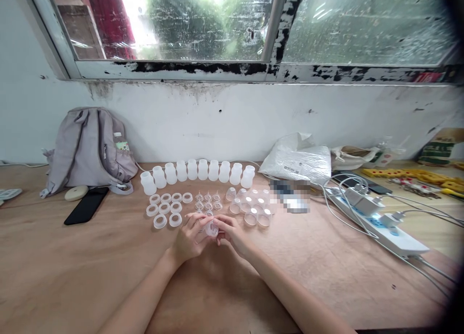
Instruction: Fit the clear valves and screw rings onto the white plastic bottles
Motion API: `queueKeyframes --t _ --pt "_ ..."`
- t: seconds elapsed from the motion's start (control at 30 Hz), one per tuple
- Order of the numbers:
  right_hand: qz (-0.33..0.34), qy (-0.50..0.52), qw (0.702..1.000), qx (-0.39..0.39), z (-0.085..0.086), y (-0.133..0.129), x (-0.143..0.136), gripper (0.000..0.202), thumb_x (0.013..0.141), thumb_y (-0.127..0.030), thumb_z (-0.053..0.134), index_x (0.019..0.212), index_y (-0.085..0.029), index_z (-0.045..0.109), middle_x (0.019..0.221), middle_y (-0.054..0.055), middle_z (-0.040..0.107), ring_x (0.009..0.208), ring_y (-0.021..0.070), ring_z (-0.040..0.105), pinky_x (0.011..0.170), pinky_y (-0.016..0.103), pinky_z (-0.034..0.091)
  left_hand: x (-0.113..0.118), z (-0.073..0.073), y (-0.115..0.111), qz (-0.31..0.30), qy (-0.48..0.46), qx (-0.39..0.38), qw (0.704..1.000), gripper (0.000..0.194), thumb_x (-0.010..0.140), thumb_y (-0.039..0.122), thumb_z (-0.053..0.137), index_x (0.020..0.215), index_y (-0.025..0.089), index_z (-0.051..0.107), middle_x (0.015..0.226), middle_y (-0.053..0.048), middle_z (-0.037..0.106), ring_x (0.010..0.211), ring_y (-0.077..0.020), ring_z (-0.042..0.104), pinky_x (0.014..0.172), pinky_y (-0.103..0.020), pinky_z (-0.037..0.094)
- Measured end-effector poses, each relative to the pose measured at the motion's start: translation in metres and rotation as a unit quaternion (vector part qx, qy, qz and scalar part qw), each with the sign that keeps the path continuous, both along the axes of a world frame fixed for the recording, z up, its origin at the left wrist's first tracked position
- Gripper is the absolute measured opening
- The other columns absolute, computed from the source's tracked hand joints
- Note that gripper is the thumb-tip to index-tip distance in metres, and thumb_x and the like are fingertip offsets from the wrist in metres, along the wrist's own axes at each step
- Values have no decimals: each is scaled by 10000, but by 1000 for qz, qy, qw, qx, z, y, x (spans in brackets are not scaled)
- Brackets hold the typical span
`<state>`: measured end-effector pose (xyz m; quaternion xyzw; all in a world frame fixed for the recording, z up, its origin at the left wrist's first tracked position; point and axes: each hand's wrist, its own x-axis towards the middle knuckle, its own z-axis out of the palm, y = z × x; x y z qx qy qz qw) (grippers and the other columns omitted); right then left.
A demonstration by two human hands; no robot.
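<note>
Near the middle of the table, my left hand (189, 238) and my right hand (232, 233) meet with their fingers closed round a translucent bottle collar (211, 229). The fingers cover part of it, and whether a nipple sits inside I cannot tell. Just beyond my fingertips stand several clear silicone nipples (208, 198) in rows. Loose collars (164, 208) lie to the left of them. On the right is a group of clear dome caps (251, 210). Farther back, a curved row of frosted baby bottles (203, 170) stands upright without tops.
At the back left a grey backpack (85, 145) leans on the wall, with a black phone (87, 206) in front. A white plastic bag (297, 160) rests at the back right. Farther right lies a power strip (380, 223) with plugs and trailing cables.
</note>
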<state>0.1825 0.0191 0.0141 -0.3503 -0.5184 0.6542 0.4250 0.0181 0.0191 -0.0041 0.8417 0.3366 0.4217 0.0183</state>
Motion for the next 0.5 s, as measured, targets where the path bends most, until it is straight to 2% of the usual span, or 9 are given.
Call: queueKeyframes --t 0.1,0.17,0.23,0.37,0.5 --pt "-48 -12 999 21 0 1 0 292 704 -426 575 790 -148 571 684 13 545 544 97 504 419 195 400 0 1 -1 11 1 -22 1000 405 757 268 532 1153 215 466 961 -79 565 886 -199 522 802 -369 439" --pt "-90 -29 994 57 -1 1 -1 285 701 -427 576 778 -153 561 696 11 547 547 96 498 431 202 409 2 3 -2 -8 -13 -63 998 415 758 284 533 1159 210 460 954 -76 574 868 -197 528 779 -358 447" --pt "-115 -59 987 100 -3 -1 -3 264 720 -417 559 788 -162 554 720 10 549 561 97 496 450 209 414 5 6 -4 -25 -52 -124 991 345 790 280 487 1127 204 476 941 -67 586 824 -175 544 737 -321 463" --pt "-132 -155 959 197 -4 -5 -5 206 760 -367 527 826 -173 551 740 15 550 584 101 484 498 222 408 12 5 -7 6 -147 -228 963 214 840 243 384 997 191 520 912 -45 600 744 -132 570 644 -251 478" --pt "-140 -230 928 257 -5 -7 -6 147 768 -313 519 778 -169 548 706 13 534 580 104 459 518 228 392 15 1 -8 35 -151 -237 959 157 808 239 426 904 175 532 838 -33 602 689 -127 569 592 -237 469"
